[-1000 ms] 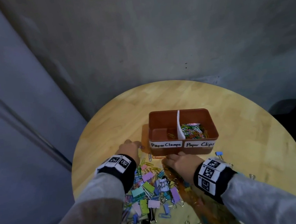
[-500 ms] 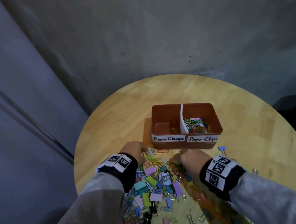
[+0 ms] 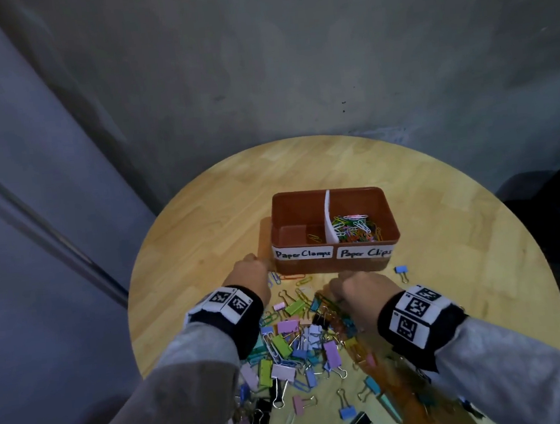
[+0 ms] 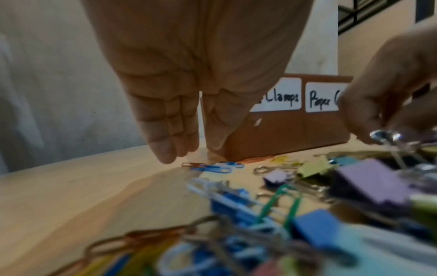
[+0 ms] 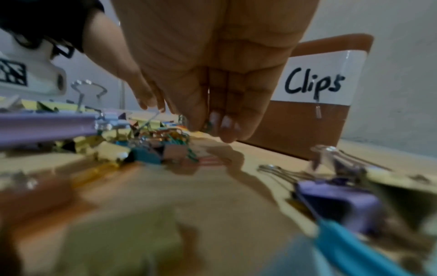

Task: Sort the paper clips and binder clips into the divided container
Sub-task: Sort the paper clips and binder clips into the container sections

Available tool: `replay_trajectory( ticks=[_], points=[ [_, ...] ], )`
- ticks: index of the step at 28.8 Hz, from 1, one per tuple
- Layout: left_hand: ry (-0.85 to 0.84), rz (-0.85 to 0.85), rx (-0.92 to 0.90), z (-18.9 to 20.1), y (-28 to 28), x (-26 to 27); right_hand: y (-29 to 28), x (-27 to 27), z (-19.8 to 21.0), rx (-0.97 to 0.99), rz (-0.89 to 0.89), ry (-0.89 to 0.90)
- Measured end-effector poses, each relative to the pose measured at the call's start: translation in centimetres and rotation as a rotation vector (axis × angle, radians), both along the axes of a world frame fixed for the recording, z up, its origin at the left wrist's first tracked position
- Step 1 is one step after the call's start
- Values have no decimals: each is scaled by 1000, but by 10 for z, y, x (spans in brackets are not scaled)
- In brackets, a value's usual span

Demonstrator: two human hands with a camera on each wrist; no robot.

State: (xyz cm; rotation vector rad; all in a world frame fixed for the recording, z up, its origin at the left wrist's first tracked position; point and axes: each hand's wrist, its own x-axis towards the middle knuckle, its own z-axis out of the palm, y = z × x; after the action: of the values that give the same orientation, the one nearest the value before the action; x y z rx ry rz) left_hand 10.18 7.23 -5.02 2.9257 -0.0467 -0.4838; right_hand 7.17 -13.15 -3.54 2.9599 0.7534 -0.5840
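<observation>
Your left hand (image 4: 189,78) hung with fingers (image 4: 165,149) straight and together over loose paper clips (image 4: 212,168) beside the container (image 3: 338,264). Your right hand (image 3: 358,293) pinched into the clip pile (image 3: 301,339) on the counter (image 3: 204,226); what it pinched, unclear.

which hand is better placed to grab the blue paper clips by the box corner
Left. Its fingertips hang just above the blue paper clips beside the container; the right hand is busy over the binder clip pile.
</observation>
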Motion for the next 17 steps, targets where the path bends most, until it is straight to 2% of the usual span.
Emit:
replay_trajectory(
  ticks=[4, 8, 13, 17],
  points=[
    [138, -117, 111, -2, 5, 10, 16, 2, -3, 171, 100, -52],
    [124, -199, 124, -6, 4, 11, 40, 15, -5, 181, 210, 56],
    [52, -233, 70, -13, 9, 9, 50, 24, -18, 132, 132, 175],
    [29, -249, 27, -16, 7, 6, 32, 17, -20, 131, 102, 156]
  ],
)
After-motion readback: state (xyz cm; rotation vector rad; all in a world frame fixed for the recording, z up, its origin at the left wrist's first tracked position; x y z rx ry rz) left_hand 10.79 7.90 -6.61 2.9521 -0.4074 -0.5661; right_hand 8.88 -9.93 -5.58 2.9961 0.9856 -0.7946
